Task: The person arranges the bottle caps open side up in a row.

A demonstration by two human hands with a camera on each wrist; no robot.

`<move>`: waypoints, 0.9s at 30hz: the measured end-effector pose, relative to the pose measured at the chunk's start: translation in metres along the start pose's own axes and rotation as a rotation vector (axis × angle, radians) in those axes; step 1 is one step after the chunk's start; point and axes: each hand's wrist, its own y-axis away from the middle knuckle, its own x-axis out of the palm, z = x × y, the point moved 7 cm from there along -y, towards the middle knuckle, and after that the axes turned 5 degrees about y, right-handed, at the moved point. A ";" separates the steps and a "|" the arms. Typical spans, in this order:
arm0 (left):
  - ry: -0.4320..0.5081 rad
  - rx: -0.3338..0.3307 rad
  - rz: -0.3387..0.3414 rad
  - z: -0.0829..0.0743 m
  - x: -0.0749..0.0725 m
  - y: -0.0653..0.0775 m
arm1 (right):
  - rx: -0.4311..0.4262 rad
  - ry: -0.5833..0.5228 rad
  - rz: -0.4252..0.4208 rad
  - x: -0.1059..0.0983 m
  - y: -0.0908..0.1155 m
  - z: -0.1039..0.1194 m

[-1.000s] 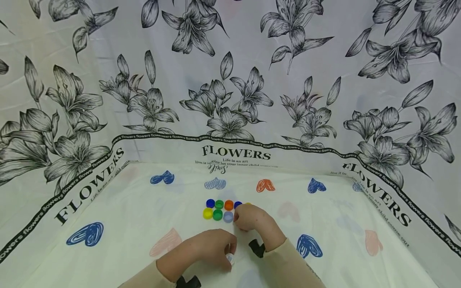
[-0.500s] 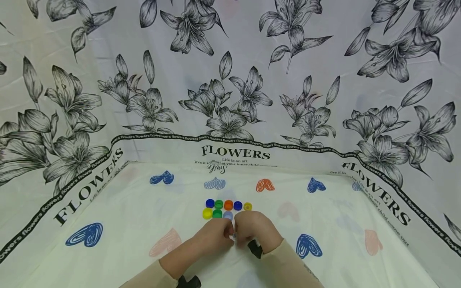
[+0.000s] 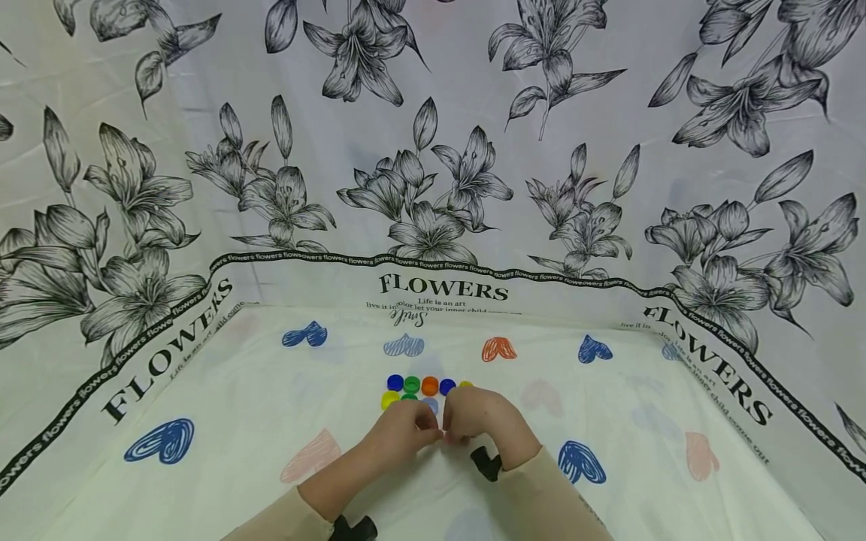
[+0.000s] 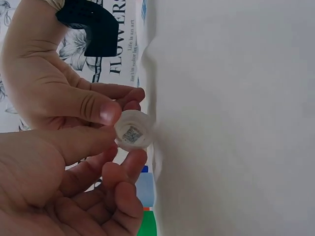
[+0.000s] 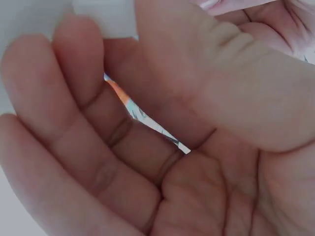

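Observation:
My left hand [image 3: 399, 434] and right hand [image 3: 485, 417] meet fingertip to fingertip just in front of the coloured caps. Between them is a small whitish, translucent bottle cap [image 4: 133, 129], its hollow side with a printed square code facing the left wrist camera. The left thumb and a finger pinch it from the lower side; the right thumb and fingers hold its upper edge. In the right wrist view, the white cap [image 5: 109, 18] shows at the top between thumb and fingertip. From the head view the fingers hide it.
Two rows of bottle caps lie behind the hands: an orange cap [image 3: 430, 385], blue cap [image 3: 395, 382], yellow cap [image 3: 390, 400] and others, some partly covered by the hands. A light tablecloth [image 3: 230, 466] printed with hearts bears them. Flowered cloth [image 3: 433, 135] hangs behind.
The left hand has brought the white cap up and away from the front to the right hand. The right hand came back from beside the rows to meet it, then both shifted slightly towards the rows.

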 end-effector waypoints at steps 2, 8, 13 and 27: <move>0.010 -0.009 -0.015 0.001 -0.001 0.000 | -0.003 -0.030 -0.010 -0.002 0.000 -0.001; 0.041 -0.023 -0.027 -0.001 -0.003 0.001 | 0.046 -0.121 -0.023 -0.003 -0.001 -0.006; 0.083 -0.049 0.016 0.000 0.002 0.000 | 0.081 -0.145 -0.034 -0.004 -0.003 -0.011; 0.207 -0.112 0.123 -0.005 0.012 0.003 | 0.176 -0.236 -0.149 -0.012 -0.010 -0.036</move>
